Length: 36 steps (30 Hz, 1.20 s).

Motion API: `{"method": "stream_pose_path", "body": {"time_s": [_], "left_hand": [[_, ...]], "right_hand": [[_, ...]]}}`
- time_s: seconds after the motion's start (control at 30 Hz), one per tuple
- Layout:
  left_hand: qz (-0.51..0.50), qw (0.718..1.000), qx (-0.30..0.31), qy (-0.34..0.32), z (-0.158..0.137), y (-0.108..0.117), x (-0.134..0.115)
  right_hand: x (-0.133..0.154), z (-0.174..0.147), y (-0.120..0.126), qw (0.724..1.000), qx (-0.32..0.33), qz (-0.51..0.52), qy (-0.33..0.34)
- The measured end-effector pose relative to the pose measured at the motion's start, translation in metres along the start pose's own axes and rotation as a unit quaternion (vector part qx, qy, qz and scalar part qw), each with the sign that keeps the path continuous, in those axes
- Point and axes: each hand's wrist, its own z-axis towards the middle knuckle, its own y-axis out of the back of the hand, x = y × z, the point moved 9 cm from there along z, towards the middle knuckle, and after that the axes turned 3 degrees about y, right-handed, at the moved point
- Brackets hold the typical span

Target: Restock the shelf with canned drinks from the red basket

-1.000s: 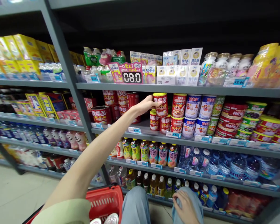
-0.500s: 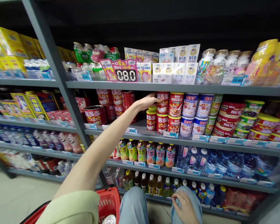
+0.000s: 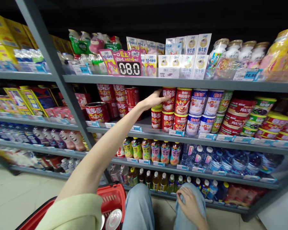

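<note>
My left hand (image 3: 155,99) reaches into the middle shelf, its thumb on the front side of a red can (image 3: 172,103) and its other fingers partly hidden behind it. That can stands upright on top of another red can (image 3: 168,121). A shorter red can with a yellow lid (image 3: 156,118) is just below my left hand. To the right stand stacked red cans with yellow rims (image 3: 182,103) and white-and-blue cans (image 3: 198,103). My right hand (image 3: 188,204) lies over my right knee, fingers loosely extended, holding nothing.
A red basket (image 3: 122,195) on the floor at my left holds cans (image 3: 113,220). Milk cartons (image 3: 172,65) and a pink price sign (image 3: 121,63) line the shelf above. Tea bottles (image 3: 155,150) and water bottles (image 3: 215,159) stand below. A grey shelf post (image 3: 70,95) rises at left.
The view has shifted slightly, and more of the cans in the basket shows. My left hand remains at the red can, its thumb now further across the front. My right hand stays on the knee.
</note>
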Motion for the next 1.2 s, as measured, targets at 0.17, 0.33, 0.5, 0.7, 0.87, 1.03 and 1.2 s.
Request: {"method": "stream_pose_path", "body": {"time_s": [0.17,0.33,0.5,0.7,0.87,1.03,1.2], "left_hand": [[0.034,0.999,0.024,-0.023,-0.034,0.003,0.027],[0.174,0.982,-0.065,0.033,-0.062,0.032,0.076],[0.233,0.967,-0.075,0.065,-0.071,0.026,0.087],[0.265,0.959,-0.081,0.054,-0.089,0.024,0.069],[0.203,0.974,-0.072,0.071,-0.094,0.031,0.071],[-0.039,0.978,-0.114,0.169,-0.058,0.062,0.121],[-0.075,0.993,0.043,0.083,-0.007,0.045,0.138]], "right_hand": [[0.001,-0.001,0.003,1.0,0.005,-0.005,0.002],[0.002,0.0,0.003,1.0,0.0,-0.004,0.004],[0.002,0.001,-0.004,1.0,0.008,-0.002,-0.007],[-0.003,-0.003,-0.005,1.0,0.009,-0.015,0.001],[-0.007,-0.003,-0.006,0.999,0.003,-0.037,0.022],[0.002,0.001,-0.007,0.995,-0.021,-0.071,0.064],[0.005,0.004,-0.007,0.991,-0.03,-0.09,0.09]]}}
